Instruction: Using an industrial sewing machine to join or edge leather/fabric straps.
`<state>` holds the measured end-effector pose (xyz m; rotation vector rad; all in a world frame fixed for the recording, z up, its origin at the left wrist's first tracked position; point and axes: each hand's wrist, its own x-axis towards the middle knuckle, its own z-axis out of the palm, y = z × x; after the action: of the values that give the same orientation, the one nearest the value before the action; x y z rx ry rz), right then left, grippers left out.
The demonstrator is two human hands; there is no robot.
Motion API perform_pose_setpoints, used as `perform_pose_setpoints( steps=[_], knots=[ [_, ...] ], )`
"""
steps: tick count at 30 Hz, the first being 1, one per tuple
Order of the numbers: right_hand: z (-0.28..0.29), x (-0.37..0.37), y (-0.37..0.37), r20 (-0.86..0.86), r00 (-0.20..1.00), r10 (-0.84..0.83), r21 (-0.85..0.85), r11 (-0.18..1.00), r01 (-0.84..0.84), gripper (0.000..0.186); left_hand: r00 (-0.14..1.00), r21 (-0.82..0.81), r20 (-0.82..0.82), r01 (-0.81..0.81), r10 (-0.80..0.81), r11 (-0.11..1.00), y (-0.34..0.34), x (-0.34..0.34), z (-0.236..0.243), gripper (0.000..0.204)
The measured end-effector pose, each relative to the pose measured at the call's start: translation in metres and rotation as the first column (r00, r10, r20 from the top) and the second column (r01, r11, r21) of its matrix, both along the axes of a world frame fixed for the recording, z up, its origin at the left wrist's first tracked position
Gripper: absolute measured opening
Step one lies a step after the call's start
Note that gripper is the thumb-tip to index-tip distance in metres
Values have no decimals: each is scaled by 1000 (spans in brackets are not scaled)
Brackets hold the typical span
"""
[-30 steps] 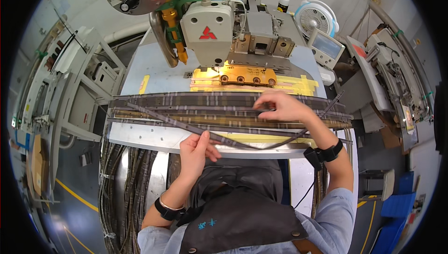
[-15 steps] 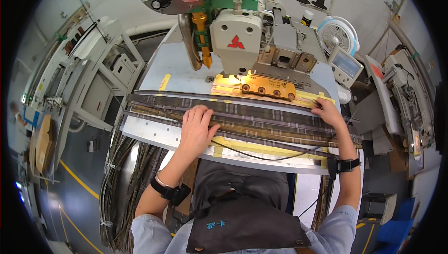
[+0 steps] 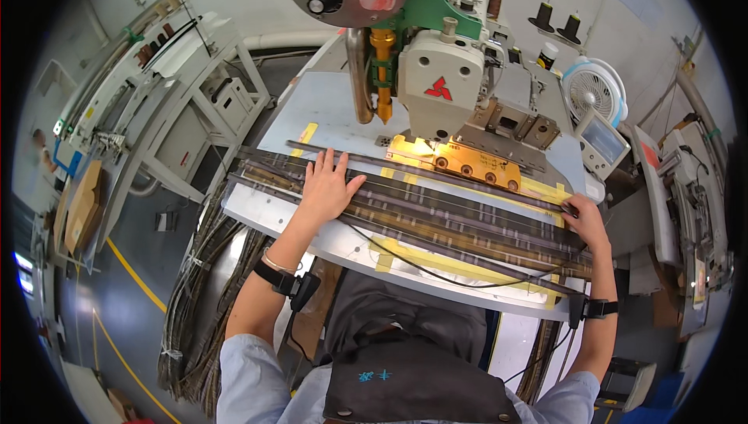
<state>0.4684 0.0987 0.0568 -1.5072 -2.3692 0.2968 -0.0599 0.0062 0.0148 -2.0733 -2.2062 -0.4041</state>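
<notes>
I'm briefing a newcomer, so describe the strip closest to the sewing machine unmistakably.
Find the white sewing-machine head; below it sits a yellow plate. Just nearer the person runs a thin dark strip, right end at the right hand. Unlike the massed strips, it lies mostly separate.

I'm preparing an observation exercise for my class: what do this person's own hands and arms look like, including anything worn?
The left hand and right hand are ungloved. Light-blue sleeves leave the forearms bare. Each wrist wears a black strap with a small black box; a thin dark cable shows by each. The left also has a slim, pale bangle.
</notes>
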Motion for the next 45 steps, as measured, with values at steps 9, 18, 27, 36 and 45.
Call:
perform_pose_setpoints(
  steps=[9,18,27,36,45],
  knots=[
    [-10,31,7,-59,997,-54,40,998,57,26,994,39,-64,-90,92,995,25,-34,-8,74],
    [-5,16,6,35,996,-81,91,993,77,24,994,40,-58,-93,95,995,26,-42,-2,73],
    [2,-99,-39,-60,967,247,124,963,-239,38,992,71,-125,-10,19,997,28,-43,-2,67],
    [-31,-196,-34,138,910,391,37,916,-399,62,987,95,-162,21,-5,995,32,-47,-9,70],
    [-34,-197,-35,188,921,341,5,937,-348,63,988,54,-153,20,-11,998,33,-48,-5,71]
  ],
)
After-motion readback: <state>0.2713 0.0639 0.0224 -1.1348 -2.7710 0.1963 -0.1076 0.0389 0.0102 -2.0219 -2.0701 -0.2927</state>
